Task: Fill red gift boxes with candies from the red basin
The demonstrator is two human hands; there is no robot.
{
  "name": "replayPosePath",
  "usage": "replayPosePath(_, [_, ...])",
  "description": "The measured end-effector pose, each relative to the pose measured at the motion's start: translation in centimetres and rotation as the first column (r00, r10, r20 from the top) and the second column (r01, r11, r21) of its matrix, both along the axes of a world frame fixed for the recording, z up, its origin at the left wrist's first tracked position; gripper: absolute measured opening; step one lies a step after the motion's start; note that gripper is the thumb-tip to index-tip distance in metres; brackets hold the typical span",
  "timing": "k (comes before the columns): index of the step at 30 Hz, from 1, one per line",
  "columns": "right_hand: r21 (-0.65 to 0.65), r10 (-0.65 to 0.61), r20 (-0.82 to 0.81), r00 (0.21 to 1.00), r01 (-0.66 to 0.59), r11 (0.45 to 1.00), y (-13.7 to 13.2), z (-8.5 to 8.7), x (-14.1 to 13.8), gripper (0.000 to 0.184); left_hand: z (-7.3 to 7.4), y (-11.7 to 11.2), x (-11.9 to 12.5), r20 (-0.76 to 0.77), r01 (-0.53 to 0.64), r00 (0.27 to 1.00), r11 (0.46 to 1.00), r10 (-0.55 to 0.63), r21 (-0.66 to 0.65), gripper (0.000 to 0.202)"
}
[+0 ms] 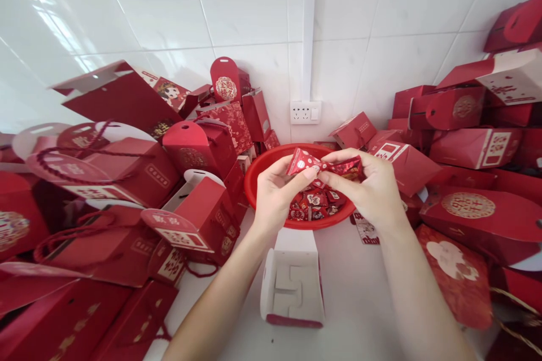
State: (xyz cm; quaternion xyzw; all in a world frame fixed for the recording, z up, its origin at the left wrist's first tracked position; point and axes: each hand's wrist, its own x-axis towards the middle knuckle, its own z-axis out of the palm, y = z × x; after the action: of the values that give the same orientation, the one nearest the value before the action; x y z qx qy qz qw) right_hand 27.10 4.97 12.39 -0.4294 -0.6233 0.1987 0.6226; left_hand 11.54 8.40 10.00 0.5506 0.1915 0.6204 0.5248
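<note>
Both of my hands meet over a red plastic basket [253,180] that holds many small red-wrapped candies [317,199]. My left hand [274,190] is closed, with a red candy packet [300,161] with white print pinched between thumb and fingers. A second shiny red candy packet [348,167] is gripped in my right hand [377,187], its end close to the other packet. Whether the two packets touch is hidden by my thumbs. Below my hands, an open box [296,287], white inside with red outer edges, stands on the white table [351,293] with nothing in it.
Red gift boxes with cord handles [122,169] are piled on the left, several flaps open. More red boxes [478,203] are stacked on the right. A power socket [305,113] sits on the white tiled wall [254,5] behind the basket.
</note>
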Motion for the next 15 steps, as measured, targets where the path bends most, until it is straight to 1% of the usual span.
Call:
replayPosePath(6, [-0.021,0.053,-0.008,0.999,-0.053,0.998,-0.07,-0.01,-0.08,0.016,0.61,-0.13,-0.4,0.006,-0.035,0.999,0.999,0.035,0.021,0.024])
replayPosePath(15, [-0.041,0.083,-0.001,0.997,-0.083,0.996,-0.08,-0.12,0.0,0.017,0.22,0.09,-0.51,-0.023,-0.059,0.998,0.996,0.061,0.071,0.027])
